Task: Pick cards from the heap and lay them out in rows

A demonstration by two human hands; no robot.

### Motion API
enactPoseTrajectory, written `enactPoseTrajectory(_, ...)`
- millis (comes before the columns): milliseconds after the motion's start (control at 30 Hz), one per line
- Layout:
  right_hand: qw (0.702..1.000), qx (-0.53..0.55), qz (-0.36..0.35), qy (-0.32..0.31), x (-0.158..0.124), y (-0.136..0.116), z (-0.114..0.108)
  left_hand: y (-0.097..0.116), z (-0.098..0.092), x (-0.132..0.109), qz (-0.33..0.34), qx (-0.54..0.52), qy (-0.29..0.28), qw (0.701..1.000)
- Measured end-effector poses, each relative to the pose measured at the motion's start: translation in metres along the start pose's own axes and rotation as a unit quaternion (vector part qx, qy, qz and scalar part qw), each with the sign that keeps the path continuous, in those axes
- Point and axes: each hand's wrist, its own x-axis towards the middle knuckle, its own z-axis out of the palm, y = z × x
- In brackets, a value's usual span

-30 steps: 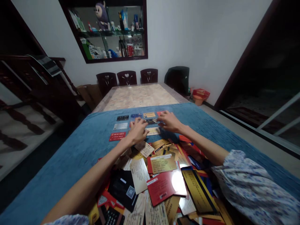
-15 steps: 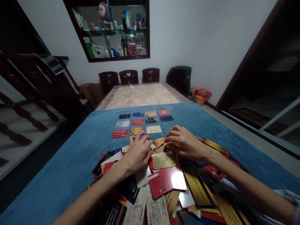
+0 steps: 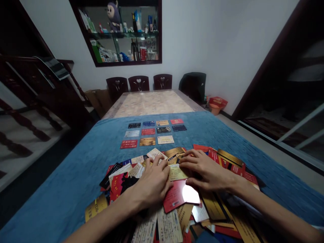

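A loose pile of plastic cards lies on the blue cloth (image 3: 83, 165), and both my hands rest on it. My left hand (image 3: 155, 179) has its fingers apart over the pile, close to a white card (image 3: 155, 153). My right hand (image 3: 205, 168) lies with spread, slightly bent fingers across the cards. Between the hands show a gold card (image 3: 177, 173) and, nearer me, a glossy red card (image 3: 174, 195) with a bright reflection. Beyond the pile, separate cards lie in three rows, among them a red card (image 3: 129, 144), a gold card (image 3: 147, 141) and a cream card (image 3: 165, 139).
The bare tabletop (image 3: 154, 103) continues past the cloth. Dark chairs (image 3: 138, 83) stand at its far end, below a glass-shelved wall cabinet (image 3: 126, 35). A red bag (image 3: 218, 102) sits in an orange bin at the right. A wooden stair railing (image 3: 30, 101) is at the left.
My left hand has moved slightly down and right over the pile. My right hand has shifted a little toward me, its thumb now by the red card. The rows of cards look unchanged.
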Motion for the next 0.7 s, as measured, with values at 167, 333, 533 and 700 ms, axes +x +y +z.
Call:
enactPoseTrajectory(167,1.000,-0.007,-0.008,0.022,-0.002,-0.002,0.002,0.001,0.004,-0.001,0.002,-0.006,0.017,1.000)
enactPoseTrajectory(333,0.997,-0.032,-0.047,0.057,-0.005,-0.003,0.005,0.002,0.006,-0.001,0.031,0.024,0.019,0.999)
enactPoseTrajectory(533,0.981,-0.074,-0.118,0.138,-0.006,0.002,0.018,-0.006,0.026,0.002,0.115,0.105,0.085,0.984)
enactPoseTrajectory(700,0.976,-0.072,-0.126,0.164,-0.009,0.002,0.015,-0.007,0.024,0.003,0.154,0.103,0.142,0.972)
